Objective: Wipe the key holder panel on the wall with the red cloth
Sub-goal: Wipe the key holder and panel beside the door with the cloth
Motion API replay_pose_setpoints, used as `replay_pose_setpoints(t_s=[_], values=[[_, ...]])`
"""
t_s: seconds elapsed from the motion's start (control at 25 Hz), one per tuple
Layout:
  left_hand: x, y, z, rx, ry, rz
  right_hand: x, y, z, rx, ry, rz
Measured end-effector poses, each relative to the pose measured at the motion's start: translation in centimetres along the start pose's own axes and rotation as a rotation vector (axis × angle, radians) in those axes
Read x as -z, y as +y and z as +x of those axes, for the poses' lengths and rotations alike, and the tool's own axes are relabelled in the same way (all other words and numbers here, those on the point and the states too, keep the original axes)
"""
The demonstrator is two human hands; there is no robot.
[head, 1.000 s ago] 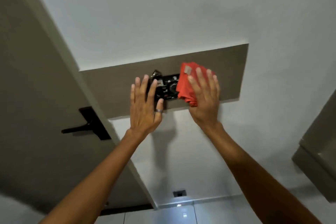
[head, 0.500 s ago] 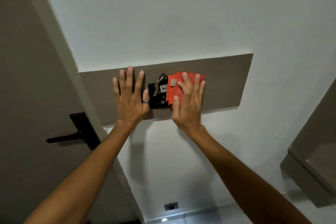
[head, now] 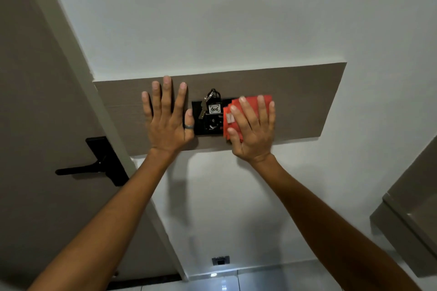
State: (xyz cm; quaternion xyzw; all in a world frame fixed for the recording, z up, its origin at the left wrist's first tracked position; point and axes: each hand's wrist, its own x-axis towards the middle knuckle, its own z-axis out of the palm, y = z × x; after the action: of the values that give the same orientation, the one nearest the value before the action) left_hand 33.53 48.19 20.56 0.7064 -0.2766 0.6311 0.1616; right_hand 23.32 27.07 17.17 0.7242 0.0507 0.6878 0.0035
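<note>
Red cloth, folded into a pad, lies pressed flat against the brown key holder panel under the right hand, fingers spread over it rather than closed around it, likely to spread pressure while wiping. Just left hang the keys on a black plate. Beyond them, the left hand rests open-palmed on the panel, probably for balance.

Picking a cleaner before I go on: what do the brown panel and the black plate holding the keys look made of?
Brown panel: looks like wood-grain laminate, matte, with fine horizontal streaks and no glare; real veneer is possible. Black plate: smooth, dark, probably plastic or painted metal; too small to tell. The red cloth looks like soft folded fabric.
</note>
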Motion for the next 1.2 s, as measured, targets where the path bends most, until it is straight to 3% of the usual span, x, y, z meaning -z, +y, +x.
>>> replay_pose_setpoints(t_s=[0.12, 0.28, 0.4, 0.44, 0.56, 0.68, 0.72, 0.88, 1.2], values=[[-0.1, -0.1, -0.3, -0.004, -0.001, 0.002, -0.8, -0.7, 1.4, -0.076, 0.041, 0.008], [-0.2, 0.0, -0.3, -0.016, 0.011, -0.007, -0.4, 1.1, 1.0, 0.087, 0.026, -0.028], [0.0, 0.0, -0.1, -0.012, 0.006, 0.013, -0.4, -1.8, 1.3, -0.152, 0.062, -0.018], [0.0, 0.0, -0.1, -0.001, 0.000, 0.005, -0.3, -2.1, 1.3, -0.154, 0.047, -0.006], [0.1, 0.1, -0.2, -0.005, 0.003, -0.004, 0.3, -0.2, 2.3, 0.009, -0.001, -0.035], [0.1, 0.0, -0.1, 0.004, -0.003, -0.007, -0.5, -1.2, 3.4, -0.277, 0.052, -0.046], [0.1, 0.1, -0.2, -0.003, 0.000, -0.001, -0.7, -2.1, 2.9, -0.280, 0.036, -0.035], [0.1, 0.2, -0.2, -0.012, 0.002, 0.018, 1.0, 0.5, 0.0, 0.099, -0.062, 0.005], [0.0, 0.1, -0.2, -0.004, 0.003, 0.007, -0.6, -0.8, 0.9, -0.037, -0.014, 0.003]])
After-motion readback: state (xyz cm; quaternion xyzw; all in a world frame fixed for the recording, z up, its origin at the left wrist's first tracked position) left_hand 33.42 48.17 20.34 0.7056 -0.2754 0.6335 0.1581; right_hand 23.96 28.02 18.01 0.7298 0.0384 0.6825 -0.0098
